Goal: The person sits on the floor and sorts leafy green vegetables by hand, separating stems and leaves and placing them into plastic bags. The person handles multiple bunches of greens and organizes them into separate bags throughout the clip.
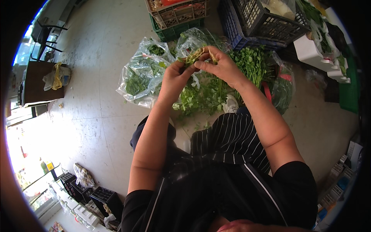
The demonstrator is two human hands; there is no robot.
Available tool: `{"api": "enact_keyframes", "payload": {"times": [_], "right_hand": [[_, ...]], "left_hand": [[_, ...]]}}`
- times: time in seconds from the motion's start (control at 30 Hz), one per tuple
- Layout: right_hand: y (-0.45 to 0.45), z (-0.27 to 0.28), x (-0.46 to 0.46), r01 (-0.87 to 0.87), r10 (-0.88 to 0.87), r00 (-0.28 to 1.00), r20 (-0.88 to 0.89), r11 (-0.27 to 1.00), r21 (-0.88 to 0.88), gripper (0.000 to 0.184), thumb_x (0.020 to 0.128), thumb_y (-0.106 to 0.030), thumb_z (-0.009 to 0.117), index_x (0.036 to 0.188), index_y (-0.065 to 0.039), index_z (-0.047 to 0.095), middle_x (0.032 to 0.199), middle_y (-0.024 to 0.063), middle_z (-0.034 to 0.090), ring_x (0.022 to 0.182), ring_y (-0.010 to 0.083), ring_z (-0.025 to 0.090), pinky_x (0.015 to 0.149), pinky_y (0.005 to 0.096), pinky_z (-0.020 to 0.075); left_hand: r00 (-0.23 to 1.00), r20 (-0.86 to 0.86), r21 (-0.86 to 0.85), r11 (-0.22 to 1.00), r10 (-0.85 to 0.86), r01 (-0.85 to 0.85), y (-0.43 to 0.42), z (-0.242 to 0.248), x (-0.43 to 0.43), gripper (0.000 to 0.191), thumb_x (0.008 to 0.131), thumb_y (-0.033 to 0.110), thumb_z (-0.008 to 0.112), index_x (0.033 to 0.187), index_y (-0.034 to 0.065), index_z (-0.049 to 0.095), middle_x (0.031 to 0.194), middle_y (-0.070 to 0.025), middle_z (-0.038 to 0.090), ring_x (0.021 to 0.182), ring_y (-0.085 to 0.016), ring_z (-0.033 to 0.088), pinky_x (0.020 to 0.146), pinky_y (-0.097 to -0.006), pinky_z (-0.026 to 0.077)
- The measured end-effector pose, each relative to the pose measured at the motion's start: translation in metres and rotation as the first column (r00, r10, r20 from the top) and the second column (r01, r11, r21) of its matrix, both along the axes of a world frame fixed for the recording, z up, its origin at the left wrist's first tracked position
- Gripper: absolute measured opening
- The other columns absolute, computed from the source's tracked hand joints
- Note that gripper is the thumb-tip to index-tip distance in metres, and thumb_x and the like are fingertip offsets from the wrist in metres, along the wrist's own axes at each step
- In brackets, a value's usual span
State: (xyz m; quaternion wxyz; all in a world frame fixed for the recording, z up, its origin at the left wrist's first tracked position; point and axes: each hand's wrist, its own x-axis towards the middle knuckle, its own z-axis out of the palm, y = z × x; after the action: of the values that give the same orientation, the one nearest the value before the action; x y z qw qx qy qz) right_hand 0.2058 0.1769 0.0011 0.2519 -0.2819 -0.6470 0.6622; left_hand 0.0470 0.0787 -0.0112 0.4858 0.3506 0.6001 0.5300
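Observation:
My left hand and my right hand meet in front of me over the greens. Between their fingertips they grip a small yellowish-green strand of plant matter; its exact kind is unclear. Loose leafy herbs, likely cilantro, lie on the floor just below the hands. To the right of them rests a thick bunch of green herbs with long stems. A clear plastic bag with leafy greens inside lies left of my hands, and another clear bag is behind them.
Beyond the greens stand stacked crates and a black crate over a blue one. A bag of greens with a red band lies at the right. My shoe touches the herbs' edge. Black crates stand lower left.

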Motion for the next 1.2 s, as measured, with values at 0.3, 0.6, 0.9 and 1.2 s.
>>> {"api": "enact_keyframes", "payload": {"times": [0.3, 0.6, 0.9, 1.2], "right_hand": [[0.001, 0.010, 0.000, -0.020, 0.021, 1.000, -0.022, 0.999, 0.027, 0.024, 0.092, -0.020, 0.067, 0.110, -0.004, 0.061, 0.096, -0.0031, 0.061, 0.085, 0.0045, 0.055, 0.078, 0.0230, 0.0462], [0.004, 0.007, 0.001, 0.015, -0.013, 0.999, -0.033, 0.998, 0.061, 0.022, 0.094, -0.022, 0.064, 0.108, -0.004, 0.060, 0.080, -0.0070, 0.055, 0.068, 0.0018, 0.048, 0.062, 0.0205, 0.0407], [0.019, 0.000, 0.008, 0.275, -0.306, 0.948, -0.081, 0.923, -0.268, 0.018, 0.096, -0.026, 0.057, 0.098, -0.008, 0.062, 0.063, -0.0078, 0.039, 0.052, 0.0030, 0.031, 0.049, 0.0233, 0.0268], [0.040, -0.001, 0.018, 0.437, -0.550, 0.829, -0.098, 0.748, -0.499, 0.020, 0.095, -0.026, 0.060, 0.094, -0.008, 0.068, 0.068, -0.0070, 0.037, 0.053, 0.0045, 0.029, 0.049, 0.0250, 0.0270]], "left_hand": [[0.996, 0.034, -0.001, 0.997, -0.080, 0.080, -0.002, 0.008, -0.002, 0.026, 0.094, 0.019, 0.065, 0.104, -0.0041, 0.064, 0.094, -0.0035, 0.069, 0.081, -0.006, 0.059, 0.072, -0.0216, 0.047], [0.985, 0.139, 0.036, 0.994, -0.107, 0.103, -0.001, 0.008, 0.000, 0.025, 0.099, 0.022, 0.056, 0.115, 0.0031, 0.059, 0.105, -0.0059, 0.069, 0.094, -0.012, 0.063, 0.084, -0.0268, 0.049], [0.985, 0.122, 0.134, 0.981, 0.122, -0.139, -0.001, 0.005, -0.008, 0.018, 0.102, 0.021, 0.051, 0.102, 0.0041, 0.056, 0.094, -0.0022, 0.066, 0.083, -0.009, 0.056, 0.078, -0.0246, 0.045], [0.857, 0.428, 0.155, 0.911, 0.287, -0.382, 0.000, 0.000, -0.026, 0.018, 0.102, 0.023, 0.050, 0.107, 0.0066, 0.056, 0.102, -0.0065, 0.062, 0.090, -0.014, 0.060, 0.078, -0.0302, 0.050]]}}
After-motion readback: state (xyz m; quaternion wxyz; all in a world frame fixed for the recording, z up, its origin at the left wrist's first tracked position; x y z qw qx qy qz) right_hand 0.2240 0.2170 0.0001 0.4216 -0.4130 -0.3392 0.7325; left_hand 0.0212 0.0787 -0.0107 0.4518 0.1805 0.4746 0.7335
